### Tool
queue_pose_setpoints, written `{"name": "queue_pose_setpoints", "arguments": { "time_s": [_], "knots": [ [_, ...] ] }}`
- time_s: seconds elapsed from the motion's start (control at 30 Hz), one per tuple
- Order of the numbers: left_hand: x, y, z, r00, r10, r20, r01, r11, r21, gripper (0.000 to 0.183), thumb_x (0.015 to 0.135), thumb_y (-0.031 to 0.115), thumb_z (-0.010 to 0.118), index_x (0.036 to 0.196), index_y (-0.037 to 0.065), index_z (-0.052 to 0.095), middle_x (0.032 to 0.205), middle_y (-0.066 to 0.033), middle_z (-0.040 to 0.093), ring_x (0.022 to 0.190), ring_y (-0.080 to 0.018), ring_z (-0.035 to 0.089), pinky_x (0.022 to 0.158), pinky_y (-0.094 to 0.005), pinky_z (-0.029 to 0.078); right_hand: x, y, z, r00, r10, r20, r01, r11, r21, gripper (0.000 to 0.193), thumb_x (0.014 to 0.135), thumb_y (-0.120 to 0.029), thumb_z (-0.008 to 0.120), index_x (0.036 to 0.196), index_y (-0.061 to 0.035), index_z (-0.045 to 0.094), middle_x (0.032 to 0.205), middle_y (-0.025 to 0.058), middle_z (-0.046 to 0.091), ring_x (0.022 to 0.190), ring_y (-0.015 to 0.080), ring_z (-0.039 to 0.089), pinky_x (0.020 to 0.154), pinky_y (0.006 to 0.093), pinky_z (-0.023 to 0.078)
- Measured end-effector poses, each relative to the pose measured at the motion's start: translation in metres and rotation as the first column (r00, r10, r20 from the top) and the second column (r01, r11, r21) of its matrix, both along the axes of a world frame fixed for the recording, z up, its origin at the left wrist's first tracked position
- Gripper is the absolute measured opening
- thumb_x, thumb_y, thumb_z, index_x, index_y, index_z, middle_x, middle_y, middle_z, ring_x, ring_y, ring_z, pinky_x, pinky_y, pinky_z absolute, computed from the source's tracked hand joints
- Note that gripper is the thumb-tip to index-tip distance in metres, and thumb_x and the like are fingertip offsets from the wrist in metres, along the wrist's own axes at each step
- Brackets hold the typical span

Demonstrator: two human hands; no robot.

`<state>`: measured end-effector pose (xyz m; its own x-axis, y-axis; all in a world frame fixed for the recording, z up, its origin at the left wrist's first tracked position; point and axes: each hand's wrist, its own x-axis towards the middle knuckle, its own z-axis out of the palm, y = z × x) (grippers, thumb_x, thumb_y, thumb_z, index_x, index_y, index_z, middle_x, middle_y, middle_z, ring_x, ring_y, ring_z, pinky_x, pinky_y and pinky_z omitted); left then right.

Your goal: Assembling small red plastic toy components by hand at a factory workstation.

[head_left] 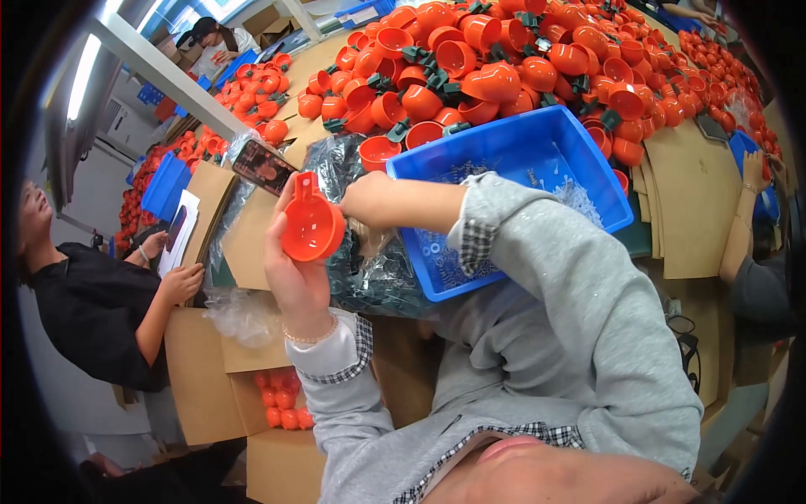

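Observation:
My left hand (295, 290) grips an orange-red plastic cup (312, 228), its hollow side facing up and its slotted tab pointing away from me. Just right of the cup is my right hand (368, 200), with its fingers curled; what they hold, if anything, is hidden. Beneath both hands lies a dark, crinkled plastic bag (369, 290). A blue bin (598, 172) stands to the right under my right forearm, with small clear plastic pieces (576, 202) and small metallic parts in it.
A phone (264, 166) leans beyond my left hand. Heaped across the far table are orange-red cups (495, 80) with dark green clips. An open cardboard box (193, 378) holds more red pieces below. A person in black (92, 311) stands left; cardboard sheets (697, 197) lie right.

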<state>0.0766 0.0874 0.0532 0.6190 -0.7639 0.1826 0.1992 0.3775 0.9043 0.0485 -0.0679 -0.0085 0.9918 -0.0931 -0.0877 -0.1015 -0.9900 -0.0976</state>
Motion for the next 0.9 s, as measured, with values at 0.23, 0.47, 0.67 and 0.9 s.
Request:
{"name": "queue_pose_setpoints", "arguments": {
  "time_s": [0.23,0.47,0.67,0.9],
  "knots": [
    [-0.008,-0.011,-0.007,0.997,-0.082,0.006,0.082,0.997,0.001,0.049,0.09,0.024,0.039,0.13,-0.005,0.039,0.12,-0.0157,0.053,0.102,-0.0261,0.058,0.088,-0.0382,0.049,-0.058,-0.049,0.038,0.872,-0.113,0.477,-0.24,0.749,0.618,0.035,0.071,-0.015,0.072,0.102,-0.0034,0.059,0.097,0.0106,0.061,0.088,0.0198,0.06,0.077,0.0318,0.048],
    [-0.021,-0.049,-0.022,0.979,-0.194,-0.056,0.194,0.981,0.006,0.046,0.092,0.022,0.038,0.128,-0.007,0.04,0.111,-0.0169,0.058,0.092,-0.0268,0.063,0.08,-0.0344,0.052,-0.14,-0.091,0.05,0.882,-0.407,0.238,-0.121,0.293,0.949,0.019,0.081,-0.014,0.055,0.098,-0.0042,0.057,0.076,0.0033,0.06,0.066,0.0093,0.057,0.065,0.023,0.047],
    [-0.043,-0.097,-0.043,0.94,-0.317,-0.124,0.32,0.947,0.006,0.041,0.092,0.017,0.037,0.124,-0.008,0.045,0.11,-0.0174,0.058,0.093,-0.0259,0.063,0.081,-0.0363,0.053,-0.158,-0.104,0.019,0.991,-0.136,-0.012,0.096,0.633,0.768,0.019,0.078,-0.018,0.053,0.081,-0.0016,0.061,0.068,0.0064,0.06,0.063,0.0134,0.06,0.058,0.0267,0.046],
    [-0.044,-0.101,-0.051,0.961,-0.239,-0.135,0.236,0.971,-0.04,0.042,0.091,0.019,0.039,0.123,-0.007,0.045,0.107,-0.0179,0.06,0.085,-0.0283,0.064,0.075,-0.0354,0.053,-0.152,-0.043,0.005,0.993,-0.119,0.006,0.116,0.976,0.186,0.018,0.071,-0.021,0.061,0.082,-0.0072,0.065,0.078,0.0137,0.065,0.079,0.031,0.064,0.071,0.0413,0.05]
  ]
}}
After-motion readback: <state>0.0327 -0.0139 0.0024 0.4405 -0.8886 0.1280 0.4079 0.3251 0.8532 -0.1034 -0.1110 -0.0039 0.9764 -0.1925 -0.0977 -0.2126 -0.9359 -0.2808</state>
